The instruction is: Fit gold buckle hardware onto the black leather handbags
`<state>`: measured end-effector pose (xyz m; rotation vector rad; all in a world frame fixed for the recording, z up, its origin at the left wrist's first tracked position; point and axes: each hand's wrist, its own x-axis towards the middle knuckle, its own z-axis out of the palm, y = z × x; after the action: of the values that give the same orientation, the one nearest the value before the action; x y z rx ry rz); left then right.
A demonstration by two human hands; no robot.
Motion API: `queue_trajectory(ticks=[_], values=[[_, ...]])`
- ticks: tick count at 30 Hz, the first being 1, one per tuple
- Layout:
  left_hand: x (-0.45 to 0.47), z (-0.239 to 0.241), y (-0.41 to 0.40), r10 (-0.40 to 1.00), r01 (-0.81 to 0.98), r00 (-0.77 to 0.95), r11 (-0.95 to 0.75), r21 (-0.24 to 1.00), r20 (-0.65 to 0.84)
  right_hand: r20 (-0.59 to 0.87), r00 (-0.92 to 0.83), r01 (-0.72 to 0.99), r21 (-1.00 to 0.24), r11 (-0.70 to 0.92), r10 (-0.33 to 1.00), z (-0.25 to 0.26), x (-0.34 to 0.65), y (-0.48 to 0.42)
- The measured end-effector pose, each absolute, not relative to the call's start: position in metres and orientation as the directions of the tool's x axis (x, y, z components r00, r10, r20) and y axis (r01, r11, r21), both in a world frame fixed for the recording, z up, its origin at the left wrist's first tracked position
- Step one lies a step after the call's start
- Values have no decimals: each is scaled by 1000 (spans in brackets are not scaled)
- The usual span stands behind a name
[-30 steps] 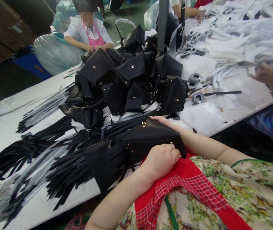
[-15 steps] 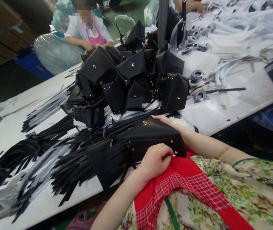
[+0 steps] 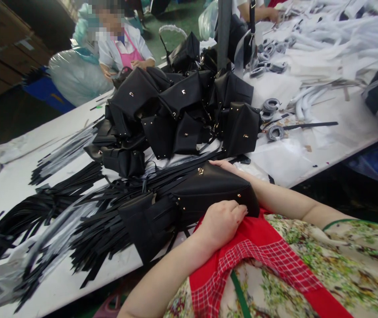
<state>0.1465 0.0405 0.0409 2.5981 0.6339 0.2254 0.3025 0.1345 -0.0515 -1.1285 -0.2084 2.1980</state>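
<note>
A black leather handbag (image 3: 213, 187) with a gold emblem and small gold studs lies on its side before me, close against my red apron. My left hand (image 3: 224, 221) is closed at its near edge, fingers curled and pressed to the studded base. Behind the bag, my right hand (image 3: 224, 165) holds the far side; most of its fingers are hidden by the leather. To the left, a second black bag piece (image 3: 145, 221) touches the handbag and rests over a bundle of black straps (image 3: 99, 234).
A large heap of black handbags (image 3: 182, 95) stands beyond my hands, beside a grey post (image 3: 224, 35). Rolled strips (image 3: 275, 132) and white tubing (image 3: 303, 104) lie on the white table (image 3: 311, 154) at right. A co-worker in a pink apron (image 3: 130, 48) works across the table.
My left hand's fingers have turned over and now lie against the bag's near edge; a small white bit by them is gone from sight. The co-worker's hands have moved apart.
</note>
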Motion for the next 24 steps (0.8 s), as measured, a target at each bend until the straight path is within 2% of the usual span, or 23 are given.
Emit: queue_trajectory(ticks=[6,8,10,13,15,17,19,20,21,23,24], values=[[153,47,44,438,413,897,-787,458,-57,-646,-408,-509,-425,-748,645,-47,299,132],[152,50,46,443,423,893,-764,488,-79,-652,-367,-517,-450,-729,663,-45,299,132],[148,53,48,443,403,893,-715,571,-75,-657,-319,-525,-477,-704,683,-41,301,134],[133,59,52,473,322,879,-509,798,-53,-644,-232,-538,-539,-648,729,-28,312,140],[115,61,55,583,285,809,-288,914,-69,-615,-172,-554,-586,-592,770,-12,322,144],[95,60,59,736,263,668,-94,960,-111,-539,-104,-538,-677,-503,836,7,328,145],[76,56,63,843,234,516,33,972,-153,-359,-76,-343,-867,-362,930,20,327,141],[68,53,65,873,216,455,81,973,-174,-238,-103,-150,-956,-252,966,22,323,138],[62,51,68,892,198,407,126,972,-198,-128,-175,94,-989,-113,976,21,316,134],[55,47,71,900,182,356,196,964,-250,-50,-364,502,-852,151,930,4,300,126],[54,45,73,899,190,348,211,959,-266,-76,-437,617,-751,237,896,-9,291,121]])
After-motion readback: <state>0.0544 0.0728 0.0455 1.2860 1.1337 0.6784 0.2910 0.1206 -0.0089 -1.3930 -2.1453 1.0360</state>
